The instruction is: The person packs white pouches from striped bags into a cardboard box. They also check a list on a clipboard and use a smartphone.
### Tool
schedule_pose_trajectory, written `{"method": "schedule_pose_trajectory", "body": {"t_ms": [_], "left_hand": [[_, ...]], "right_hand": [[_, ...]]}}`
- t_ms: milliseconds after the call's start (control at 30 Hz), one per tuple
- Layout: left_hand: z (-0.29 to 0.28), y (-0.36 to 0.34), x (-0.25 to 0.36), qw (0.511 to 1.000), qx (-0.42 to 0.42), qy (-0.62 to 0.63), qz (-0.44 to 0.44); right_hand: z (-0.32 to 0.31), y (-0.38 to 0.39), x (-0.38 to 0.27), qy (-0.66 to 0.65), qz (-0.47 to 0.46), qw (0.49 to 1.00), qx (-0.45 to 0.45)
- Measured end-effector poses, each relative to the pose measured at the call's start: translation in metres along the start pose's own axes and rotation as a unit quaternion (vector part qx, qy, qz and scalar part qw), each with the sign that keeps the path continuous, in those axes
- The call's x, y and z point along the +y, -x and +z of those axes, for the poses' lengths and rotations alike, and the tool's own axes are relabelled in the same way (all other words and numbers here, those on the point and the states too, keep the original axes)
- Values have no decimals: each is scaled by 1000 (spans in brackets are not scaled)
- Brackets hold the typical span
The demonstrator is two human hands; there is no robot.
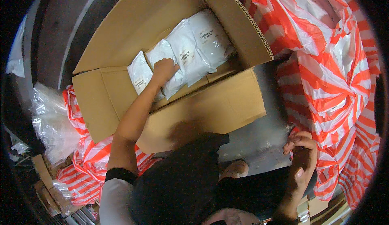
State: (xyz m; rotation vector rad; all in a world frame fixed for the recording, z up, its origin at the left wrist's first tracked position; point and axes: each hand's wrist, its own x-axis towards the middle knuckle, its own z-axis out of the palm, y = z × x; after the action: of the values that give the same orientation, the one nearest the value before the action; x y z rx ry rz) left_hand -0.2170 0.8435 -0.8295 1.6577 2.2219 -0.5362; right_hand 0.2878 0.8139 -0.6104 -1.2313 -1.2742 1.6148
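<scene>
A large cardboard box [109, 38] stands with its flaps spread, and several white pouches with dark print lie in a row at its bottom. Reaching inside, my left hand [165, 71] is closed with curled fingers on a white pouch [175, 83], second from the left; the fingertips are partly hidden. To its left leans another white pouch [140, 73]. On its right are a third pouch [188, 52] and a glossier pouch [212, 34]. My right hand [302, 152] hangs outside the box with loosely bent fingers apart, holding nothing, beside a red-and-white striped plastic bag [324, 115].
More striped bags [91, 164] lie at the lower left, next to stacked clear plastic containers [54, 119]. The box's near flap [210, 107] folds out toward me. Grey floor [259, 140] shows between the box and the right-hand bags. My shoe [236, 169] is below.
</scene>
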Motion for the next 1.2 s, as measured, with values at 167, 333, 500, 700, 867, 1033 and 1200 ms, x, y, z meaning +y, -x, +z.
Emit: {"method": "schedule_pose_trajectory", "body": {"t_ms": [167,333,500,700,867,1033,1200], "left_hand": [[-9,10,-9,985,-58,128,-100],[7,35,-80,966,3,30,-256],[45,46,-101,965,-2,28,-262],[31,3,-117,964,226,125,-62],[22,-28,-125,962,161,222,-11],[18,-39,-62,971,121,206,-15],[13,-36,-92,956,163,239,47]], "right_hand": [[-2,-3,-4,11,-18,1000,5],[0,2,-1,11,-11,999,31],[6,3,-3,13,-9,999,45],[13,-4,-10,17,-15,998,52],[13,-2,-9,18,-13,999,43],[11,-1,-6,17,-1,998,61],[13,-7,-14,9,-8,998,55]]}}
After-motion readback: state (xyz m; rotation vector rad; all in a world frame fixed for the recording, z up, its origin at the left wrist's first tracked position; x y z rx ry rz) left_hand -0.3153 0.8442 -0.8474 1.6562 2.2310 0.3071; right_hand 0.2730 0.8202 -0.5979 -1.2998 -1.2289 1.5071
